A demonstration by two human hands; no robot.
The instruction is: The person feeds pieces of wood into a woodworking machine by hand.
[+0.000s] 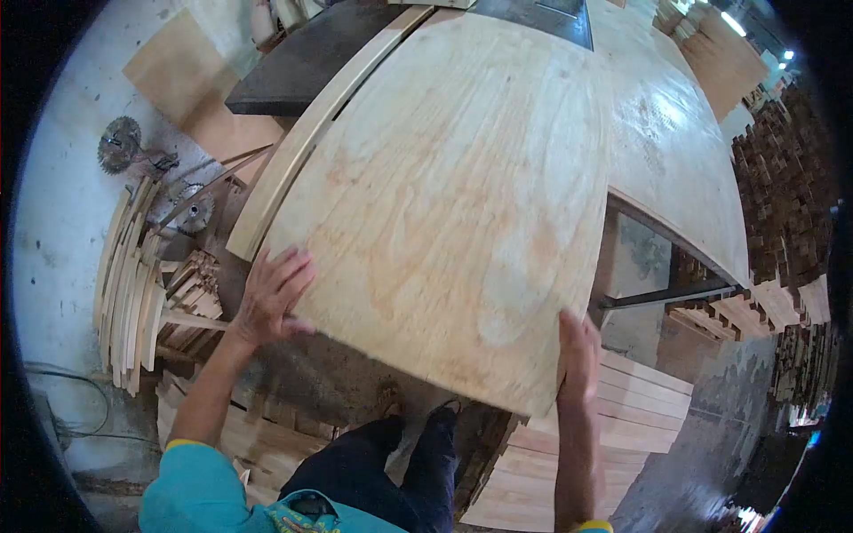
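Left hand (275,298), half open, and right hand (579,355), slightly curled, hold opposite sides of a panel (444,204). It stretches beyond them.

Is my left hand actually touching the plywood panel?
Touching. The head view shows the left hand at the near left corner of the plywood panel, its fingers lying over the edge.

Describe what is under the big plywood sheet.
Past the far end of the plywood sheet, a dark surface shows; past its near edge, floor and feet. Whatever lies directly beneath is covered and unseen.
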